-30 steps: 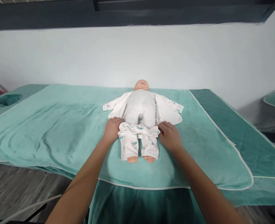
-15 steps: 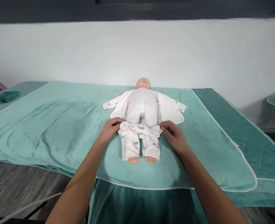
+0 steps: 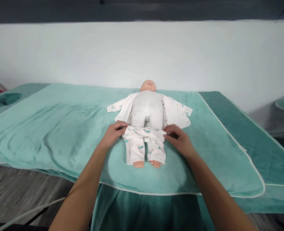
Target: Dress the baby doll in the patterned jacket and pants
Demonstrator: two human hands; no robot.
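Note:
A baby doll [image 3: 147, 107] lies on its back on a teal towel [image 3: 60, 128], head toward the wall. An open white printed jacket [image 3: 175, 112] is spread under its bare torso. White printed trousers [image 3: 144, 144] cover its legs, with the waistband bunched at the hips and both bare feet showing. My left hand [image 3: 113, 133] pinches the waistband at the doll's left-of-view hip. My right hand [image 3: 179, 139] pinches the waistband on the other side. Both hands are closed on the fabric.
The towel covers a table with a darker teal cover [image 3: 240, 128] along a white wall [image 3: 142, 54]. A folded teal cloth [image 3: 3, 98] lies at the far left. A white cable [image 3: 28, 213] runs over the grey floor [image 3: 14, 189] at lower left.
The waistband has risen slightly up the doll's hips between my hands, which have shifted a little with it. The view has tilted slightly.

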